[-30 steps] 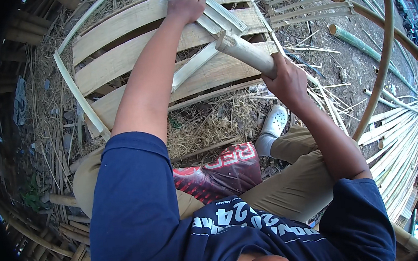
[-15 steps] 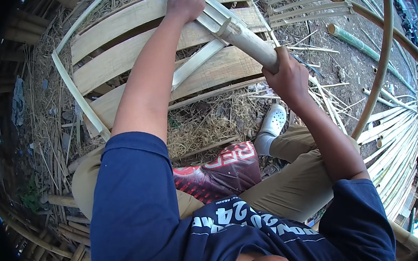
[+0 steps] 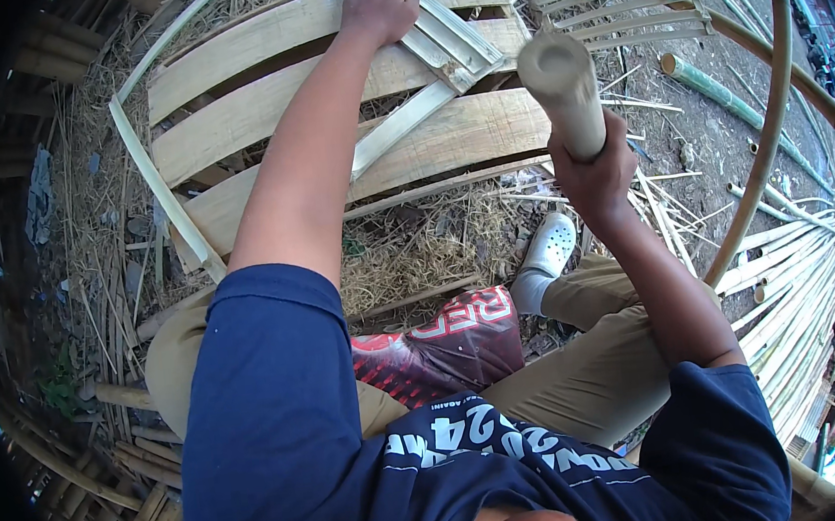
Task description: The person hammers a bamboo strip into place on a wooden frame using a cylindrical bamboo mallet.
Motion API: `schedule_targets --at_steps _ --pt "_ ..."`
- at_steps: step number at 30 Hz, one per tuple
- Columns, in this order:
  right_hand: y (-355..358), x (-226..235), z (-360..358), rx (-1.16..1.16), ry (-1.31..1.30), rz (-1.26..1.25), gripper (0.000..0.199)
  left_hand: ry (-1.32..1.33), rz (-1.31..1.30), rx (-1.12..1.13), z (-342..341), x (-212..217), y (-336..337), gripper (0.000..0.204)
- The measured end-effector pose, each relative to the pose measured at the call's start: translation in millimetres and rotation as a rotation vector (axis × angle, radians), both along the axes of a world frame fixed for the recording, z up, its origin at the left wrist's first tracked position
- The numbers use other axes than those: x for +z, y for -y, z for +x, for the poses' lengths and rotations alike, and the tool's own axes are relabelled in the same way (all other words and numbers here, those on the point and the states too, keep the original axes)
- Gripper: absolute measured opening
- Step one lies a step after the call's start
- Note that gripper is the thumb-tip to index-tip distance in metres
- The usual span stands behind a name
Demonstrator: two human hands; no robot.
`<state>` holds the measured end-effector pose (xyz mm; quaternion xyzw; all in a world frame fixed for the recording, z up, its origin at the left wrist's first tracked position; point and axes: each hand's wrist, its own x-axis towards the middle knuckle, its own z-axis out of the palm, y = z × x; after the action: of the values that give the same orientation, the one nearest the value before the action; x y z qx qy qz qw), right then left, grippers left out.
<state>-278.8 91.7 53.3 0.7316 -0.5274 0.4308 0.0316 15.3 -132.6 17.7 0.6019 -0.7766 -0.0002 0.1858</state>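
Observation:
My right hand (image 3: 597,165) is closed around one end of a short, thick bamboo club (image 3: 561,81). The club is raised, and its round, hollowed end faces up toward me. At the top of the view, my left hand (image 3: 381,3) grips split bamboo strips (image 3: 446,37) with its fingers curled over them. These strips lie side by side, slanting across a wooden slatted platform (image 3: 256,145). Another pale bamboo strip (image 3: 403,126) crosses the slats beneath their lower end. The far ends of the gripped strips run out of view.
Long pale bamboo strips (image 3: 153,175) bend around the platform's left side. A green bamboo pole (image 3: 723,95) lies on the ground to the right, near a pile of bamboo poles (image 3: 791,275). A curved pole (image 3: 771,116) arches upright there. Straw (image 3: 417,250) covers the ground before my legs.
The bamboo club has lifted off the strips and tipped up toward me, and my right hand has shifted slightly right. My left hand stays on the strips.

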Motion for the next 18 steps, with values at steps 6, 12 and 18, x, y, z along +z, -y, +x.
schedule_targets --at_steps 6,12,18 --pt "3.5 13.0 3.8 -0.089 -0.359 0.351 0.033 -0.044 0.03 -0.019 -6.8 0.9 -2.2 0.052" --pt "0.2 2.9 -4.6 -0.077 -0.425 0.436 0.042 -0.053 0.046 -0.013 -12.4 0.7 -3.8 0.053" --pt "1.3 4.2 -7.1 -0.052 -0.421 0.47 0.045 -0.032 0.111 -0.005 -12.6 4.8 -4.5 0.053"
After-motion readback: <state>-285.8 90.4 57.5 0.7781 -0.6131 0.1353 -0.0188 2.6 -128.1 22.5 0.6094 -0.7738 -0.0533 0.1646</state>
